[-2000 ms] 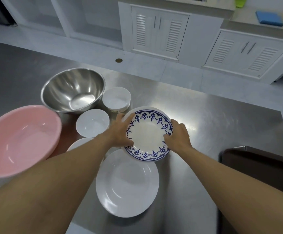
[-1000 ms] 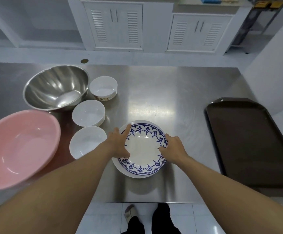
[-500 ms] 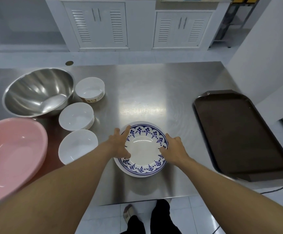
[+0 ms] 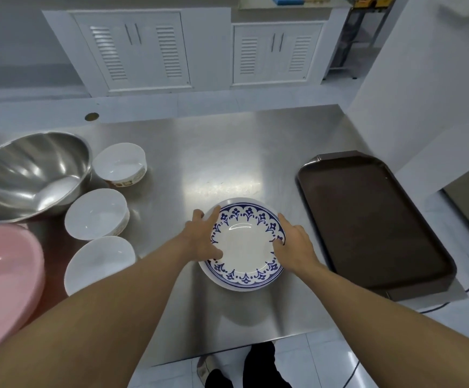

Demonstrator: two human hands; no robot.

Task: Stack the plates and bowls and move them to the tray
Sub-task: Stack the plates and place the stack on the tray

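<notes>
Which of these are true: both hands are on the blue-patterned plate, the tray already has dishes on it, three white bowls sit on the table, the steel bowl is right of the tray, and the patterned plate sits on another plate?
1. Both hands are on the blue-patterned plate. True: the left hand and the right hand grip opposite edges.
2. The tray already has dishes on it. False: nothing lies on it.
3. Three white bowls sit on the table. True: far bowl, middle bowl, near bowl.
4. The steel bowl is right of the tray. False: it is far left.
5. The patterned plate sits on another plate. True: a white plate shows beneath its rim.
</notes>
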